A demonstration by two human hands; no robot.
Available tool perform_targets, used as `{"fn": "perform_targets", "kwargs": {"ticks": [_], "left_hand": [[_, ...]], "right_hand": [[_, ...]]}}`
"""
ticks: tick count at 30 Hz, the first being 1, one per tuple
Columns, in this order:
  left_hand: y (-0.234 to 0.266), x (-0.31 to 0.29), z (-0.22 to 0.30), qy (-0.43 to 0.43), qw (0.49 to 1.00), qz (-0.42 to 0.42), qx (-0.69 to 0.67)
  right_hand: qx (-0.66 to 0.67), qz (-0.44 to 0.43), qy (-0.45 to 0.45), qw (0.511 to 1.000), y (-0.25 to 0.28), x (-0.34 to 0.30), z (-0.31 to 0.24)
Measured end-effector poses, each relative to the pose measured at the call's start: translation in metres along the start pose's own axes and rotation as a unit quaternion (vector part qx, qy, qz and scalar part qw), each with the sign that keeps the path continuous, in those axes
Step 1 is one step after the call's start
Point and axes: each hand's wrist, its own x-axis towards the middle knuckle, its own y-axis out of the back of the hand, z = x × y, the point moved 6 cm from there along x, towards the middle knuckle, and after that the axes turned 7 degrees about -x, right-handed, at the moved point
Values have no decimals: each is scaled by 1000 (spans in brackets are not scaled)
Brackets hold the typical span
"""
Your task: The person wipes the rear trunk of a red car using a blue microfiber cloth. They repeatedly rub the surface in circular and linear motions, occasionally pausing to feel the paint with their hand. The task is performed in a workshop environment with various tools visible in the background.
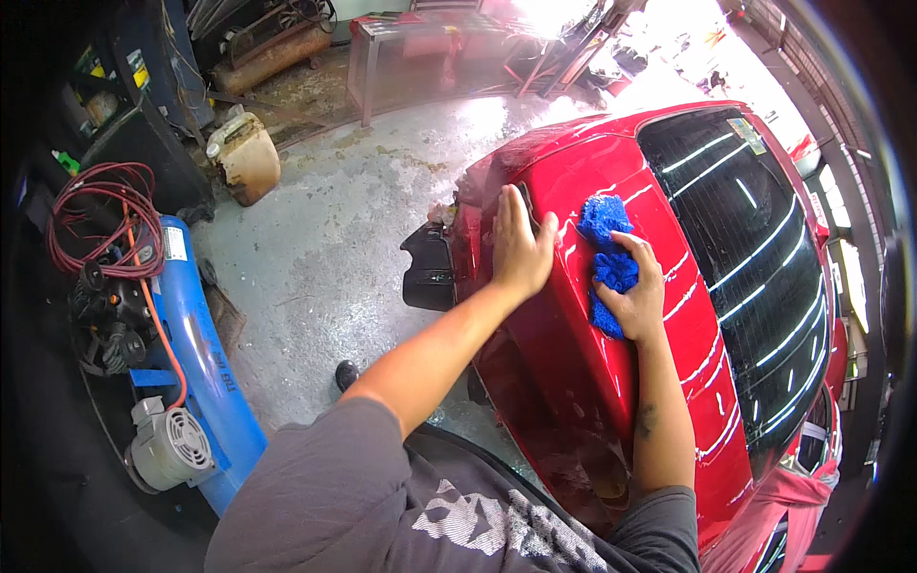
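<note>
A blue microfiber cloth [604,218] lies bunched on the glossy red trunk lid of a car [669,229]. My right hand [644,291] is closed round the middle of the cloth, pressing it on the paint near the lid's rear edge; cloth sticks out above and below the fingers. To its left, my left hand [522,250] is at the car's rear corner, fingers stretched out, thumb apart, with nothing in it. Whether its palm touches the panel is hard to tell. The dark rear window [740,220] is right of the lid.
At the left stands a blue air compressor tank [205,344] with a coiled red hose [105,220]. A stained plastic jug [245,158] sits on the grey floor. A black plastic piece [428,267] juts from the car's rear corner. A metal table [420,67] is behind.
</note>
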Motion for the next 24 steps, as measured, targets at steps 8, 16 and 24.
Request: {"fn": "perform_targets", "kwargs": {"ticks": [8, 16, 24], "left_hand": [[-5, -107, -10, -14, 997, -80, 4], [-8, -87, -8, 42, 997, -40, -58], [15, 13, -23, 110, 992, -28, -49]], "right_hand": [[21, 0, 7, 1000, -1, -4, 8], [31, 5, 18, 999, -3, -2, 5], [32, 15, 27, 999, -2, 0, 2]]}}
